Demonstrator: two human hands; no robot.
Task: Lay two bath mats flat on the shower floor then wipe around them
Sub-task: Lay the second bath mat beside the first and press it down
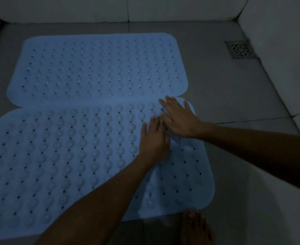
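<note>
Grey tile floor (234,96) fills the dim shower corner, with pale walls behind and to the right. On it the right hand (179,119) lies flat, fingers straight and spread, on the far right corner of the near mat (75,156), likely to press that corner down where it meets the far mat (96,68). Just beside it the left hand (153,138) rests palm-down on the same mat, fingers straight and close together, holding nothing. Both mats lie side by side, long edges touching or slightly overlapping; the low light leaves that unclear. The near mat looks faintly rippled below the left hand, so smoothing seems unfinished. Its left and lower edges are cut off by the frame. A floor drain (240,49) sits near the right wall, well apart. A bare foot (196,227) shows at the bottom. No wiping cloth is visible.
</note>
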